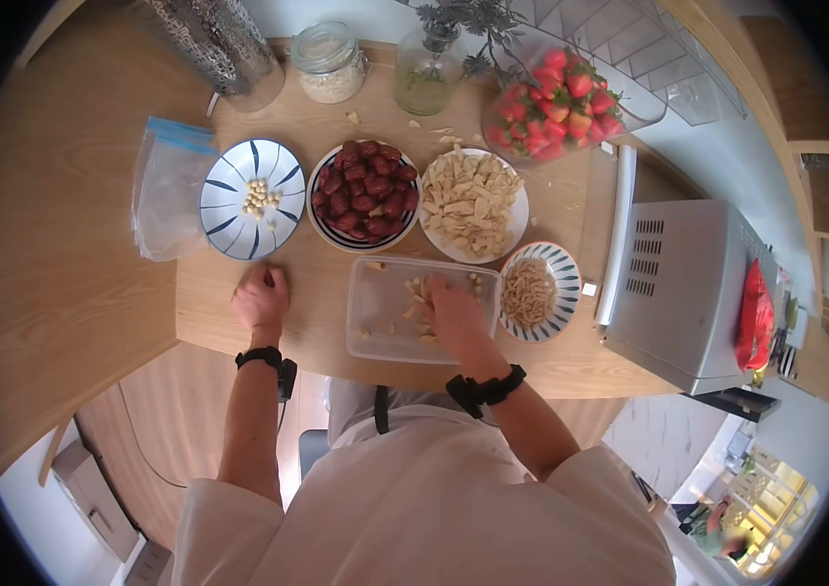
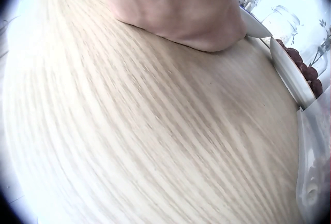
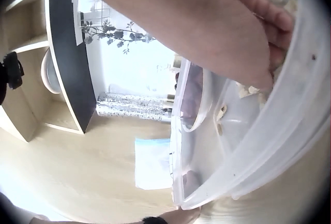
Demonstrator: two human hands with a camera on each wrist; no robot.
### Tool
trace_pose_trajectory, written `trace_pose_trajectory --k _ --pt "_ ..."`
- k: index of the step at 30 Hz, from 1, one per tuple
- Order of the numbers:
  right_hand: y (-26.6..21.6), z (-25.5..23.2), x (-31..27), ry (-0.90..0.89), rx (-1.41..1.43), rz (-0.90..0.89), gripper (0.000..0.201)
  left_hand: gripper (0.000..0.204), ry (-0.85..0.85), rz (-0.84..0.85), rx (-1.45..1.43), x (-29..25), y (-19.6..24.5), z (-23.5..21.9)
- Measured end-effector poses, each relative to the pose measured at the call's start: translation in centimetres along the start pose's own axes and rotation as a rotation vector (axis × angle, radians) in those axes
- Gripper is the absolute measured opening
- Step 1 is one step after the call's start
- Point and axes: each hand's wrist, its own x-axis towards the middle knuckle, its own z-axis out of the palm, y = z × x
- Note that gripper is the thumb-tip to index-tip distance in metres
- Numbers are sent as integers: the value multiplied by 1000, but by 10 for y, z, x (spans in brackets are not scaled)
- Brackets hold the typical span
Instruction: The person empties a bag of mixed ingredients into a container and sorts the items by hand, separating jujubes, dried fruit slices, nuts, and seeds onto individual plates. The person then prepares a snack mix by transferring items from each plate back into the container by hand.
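Observation:
My right hand (image 1: 457, 318) reaches down into a clear plastic container (image 1: 361, 311), among pale dried pieces (image 1: 413, 289). In the right wrist view the fingers of my right hand (image 3: 271, 27) bend down beside its wall (image 3: 279, 110), pale pieces (image 3: 251, 90) lie under the hand, and whatever is between the fingertips is hidden. My left hand (image 1: 260, 297) rests on the table below the blue-striped plate (image 1: 223, 223), fingers loosely curled and nothing seen in them. Only the heel of my left hand (image 2: 181, 12) shows in the left wrist view, against the wood.
Behind the container stand a bowl of red dates (image 1: 364, 190) and a plate of pale slices (image 1: 473, 200). A striped bowl of thin pieces (image 1: 530, 293) is at its right. Plastic bags (image 1: 168, 195) lie left; strawberries (image 1: 556, 112), a jar (image 1: 327, 68) and a vase (image 1: 426, 78) stand behind.

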Motion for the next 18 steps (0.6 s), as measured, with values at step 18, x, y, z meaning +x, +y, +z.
trace_pose_trajectory --k 18 --pt "-5 -15 -4 9 -35 -12 61 24 14 28 4 0 2 -1"
